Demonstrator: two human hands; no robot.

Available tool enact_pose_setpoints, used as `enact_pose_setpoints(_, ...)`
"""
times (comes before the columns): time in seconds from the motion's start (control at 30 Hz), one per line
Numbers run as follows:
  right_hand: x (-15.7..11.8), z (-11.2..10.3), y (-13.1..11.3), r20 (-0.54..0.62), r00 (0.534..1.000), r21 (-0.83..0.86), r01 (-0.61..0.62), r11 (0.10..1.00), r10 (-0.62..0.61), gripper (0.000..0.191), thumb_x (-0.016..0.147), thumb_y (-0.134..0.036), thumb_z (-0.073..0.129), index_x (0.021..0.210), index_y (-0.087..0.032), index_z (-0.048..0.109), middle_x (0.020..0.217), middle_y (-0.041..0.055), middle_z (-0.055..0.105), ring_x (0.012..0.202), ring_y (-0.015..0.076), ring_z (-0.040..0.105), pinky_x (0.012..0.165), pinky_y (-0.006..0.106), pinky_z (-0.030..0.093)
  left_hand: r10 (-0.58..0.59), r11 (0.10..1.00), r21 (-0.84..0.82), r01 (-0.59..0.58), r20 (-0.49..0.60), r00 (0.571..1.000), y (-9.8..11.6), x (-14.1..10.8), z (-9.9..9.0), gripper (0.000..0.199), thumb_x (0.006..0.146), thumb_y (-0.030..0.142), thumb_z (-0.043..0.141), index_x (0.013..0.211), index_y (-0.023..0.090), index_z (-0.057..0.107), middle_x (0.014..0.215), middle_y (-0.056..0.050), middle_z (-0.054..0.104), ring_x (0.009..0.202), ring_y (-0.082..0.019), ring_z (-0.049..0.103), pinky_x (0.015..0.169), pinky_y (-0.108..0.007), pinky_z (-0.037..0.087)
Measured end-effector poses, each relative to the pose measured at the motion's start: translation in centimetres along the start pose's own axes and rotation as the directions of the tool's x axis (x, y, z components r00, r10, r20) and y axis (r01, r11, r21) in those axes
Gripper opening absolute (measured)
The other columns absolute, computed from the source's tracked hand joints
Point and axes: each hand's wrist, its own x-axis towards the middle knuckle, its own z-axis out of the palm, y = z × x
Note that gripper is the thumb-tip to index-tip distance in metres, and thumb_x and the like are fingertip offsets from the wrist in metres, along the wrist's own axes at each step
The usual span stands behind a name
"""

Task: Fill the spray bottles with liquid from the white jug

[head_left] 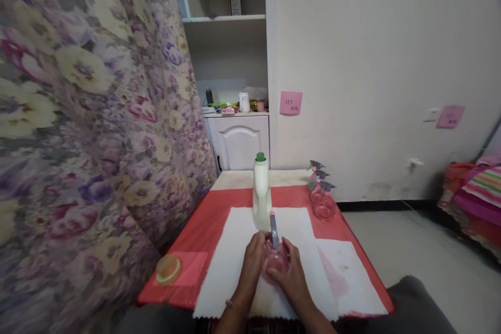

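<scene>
Both of my hands are around a clear pink spray bottle (275, 263) with a grey trigger head, over the white cloth. My left hand (255, 255) is closed on its left side, near the neck. On the right side, my right hand (291, 269) wraps the body, its thumb across the front. Some fingertips are hidden behind the bottle. Just beyond it stands a tall pale green jug (261, 195) with a green cap. The white cloth (223, 271) lies under the bottle and my forearms.
Several more spray bottles (324, 206) stand in a row at the table's right edge. A round yellowish lidded container (168, 270) sits on pink paper (195, 266) at left. White paper (352, 276) lies at right. A floral curtain (97, 141) hangs close on the left.
</scene>
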Motion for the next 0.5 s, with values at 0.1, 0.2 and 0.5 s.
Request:
enact_pose_setpoints(0.1, -1.3, -0.2, 1.3, -0.031, 0.999, -0.013, -0.010, 1.000, 0.010, 0.073, 0.059, -0.020, 0.070, 0.128, -0.022, 0.047, 0.124, 0.0101, 0.055, 0.119, 0.0325, 0.052, 0.102, 0.047, 0.043, -0.078, 0.997, -0.019, 0.078, 0.013, 0.997, -1.9, -0.5, -1.0, 0.058, 0.083, 0.066, 0.043, 0.099, 0.016, 0.067, 0.105, -0.010, 0.071, 0.102, -0.025, 0.063, 0.094, -0.038, 0.047)
enact_pose_setpoints(0.2, -1.9, -0.4, 1.8, 0.005, 0.999, 0.037, 0.033, 0.999, -0.034, 0.067, 0.067, -0.027, 0.069, 0.131, -0.024, 0.047, 0.124, 0.0098, 0.057, 0.118, 0.0324, 0.053, 0.101, 0.048, 0.044, -0.058, 0.996, -0.058, 0.065, 0.107, 0.993, -3.4, -0.8, -1.4, 0.051, 0.084, 0.060, 0.049, 0.103, 0.016, 0.067, 0.109, -0.009, 0.072, 0.105, -0.025, 0.063, 0.099, -0.039, 0.045)
enact_pose_setpoints(0.5, 1.5, -2.7, 1.2, 0.211, 0.976, 0.108, 0.021, 0.994, -0.043, 0.064, 0.063, -0.033, 0.074, 0.124, -0.025, 0.059, 0.121, 0.0085, 0.066, 0.113, 0.0302, 0.061, 0.097, 0.046, 0.049, -0.006, 0.990, 0.139, 0.003, 0.021, 1.000, -4.2, -1.3, -1.5, 0.041, 0.088, 0.050, 0.045, 0.103, 0.018, 0.066, 0.108, -0.009, 0.071, 0.104, -0.025, 0.063, 0.096, -0.041, 0.047)
